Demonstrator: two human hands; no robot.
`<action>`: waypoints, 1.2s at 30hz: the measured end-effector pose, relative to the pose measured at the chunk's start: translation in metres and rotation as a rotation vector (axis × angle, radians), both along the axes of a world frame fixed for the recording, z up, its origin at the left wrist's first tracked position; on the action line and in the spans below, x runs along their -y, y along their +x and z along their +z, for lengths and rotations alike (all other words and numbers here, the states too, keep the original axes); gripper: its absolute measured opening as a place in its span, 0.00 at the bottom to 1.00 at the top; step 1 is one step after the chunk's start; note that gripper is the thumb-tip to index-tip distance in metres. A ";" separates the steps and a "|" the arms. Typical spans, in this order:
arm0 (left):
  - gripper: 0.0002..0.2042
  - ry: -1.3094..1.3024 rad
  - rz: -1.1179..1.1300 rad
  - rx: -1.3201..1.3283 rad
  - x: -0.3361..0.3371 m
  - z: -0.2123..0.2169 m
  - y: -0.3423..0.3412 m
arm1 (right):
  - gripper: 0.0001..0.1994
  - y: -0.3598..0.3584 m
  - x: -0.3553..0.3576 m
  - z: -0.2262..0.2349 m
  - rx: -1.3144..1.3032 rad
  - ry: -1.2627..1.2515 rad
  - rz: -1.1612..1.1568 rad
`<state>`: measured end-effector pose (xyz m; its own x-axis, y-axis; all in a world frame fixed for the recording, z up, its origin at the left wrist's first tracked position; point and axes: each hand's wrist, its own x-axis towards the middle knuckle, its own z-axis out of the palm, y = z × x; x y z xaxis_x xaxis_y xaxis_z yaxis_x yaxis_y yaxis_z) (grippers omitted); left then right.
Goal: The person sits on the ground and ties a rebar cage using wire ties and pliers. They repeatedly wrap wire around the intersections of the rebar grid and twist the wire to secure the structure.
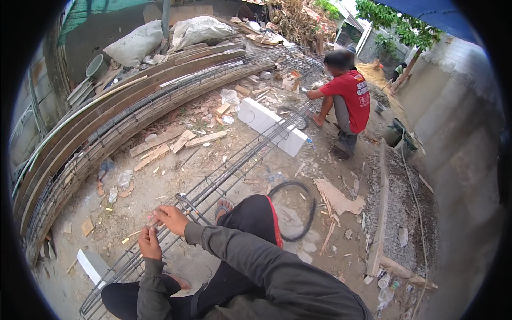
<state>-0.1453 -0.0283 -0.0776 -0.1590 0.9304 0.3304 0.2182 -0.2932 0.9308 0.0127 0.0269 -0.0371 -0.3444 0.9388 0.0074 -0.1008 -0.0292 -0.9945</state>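
Note:
A long rebar cage [213,184], made of dark bars and square stirrups, runs from the lower left to the far middle, between my feet. Above its near part, my left hand [150,244] is closed with thumb and fingertips pinched together. My right hand [171,219] reaches across just beyond it, fingers curled in a pinch close to the left fingertips. Whatever lies between the fingers is too small to make out. Next to my right hand, a metal tool with orange on its handles [196,211] rests on the cage bars.
White blocks [272,127] support the cage midway. A co-worker in a red shirt [349,98] squats at its far end. Coiled black wire [292,234] lies right of my knee. Long timbers [160,88] and more cages line the left; a wall [453,133] rises on the right.

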 end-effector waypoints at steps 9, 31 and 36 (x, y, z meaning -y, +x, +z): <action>0.15 -0.234 -0.028 0.184 -0.004 0.021 -0.008 | 0.14 0.018 0.006 0.023 0.391 0.257 0.076; 0.22 -0.426 -0.283 0.076 0.010 0.059 0.025 | 0.13 0.070 -0.009 0.080 0.442 0.456 -0.472; 0.27 -0.287 -0.240 0.114 0.017 0.057 0.039 | 0.14 0.076 -0.017 0.094 0.231 0.406 -0.569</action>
<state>-0.1067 -0.0448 -0.0203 0.0532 0.9976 0.0437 0.0653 -0.0471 0.9968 0.0887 0.0437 0.0573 0.1608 0.9114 0.3789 0.2234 0.3403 -0.9134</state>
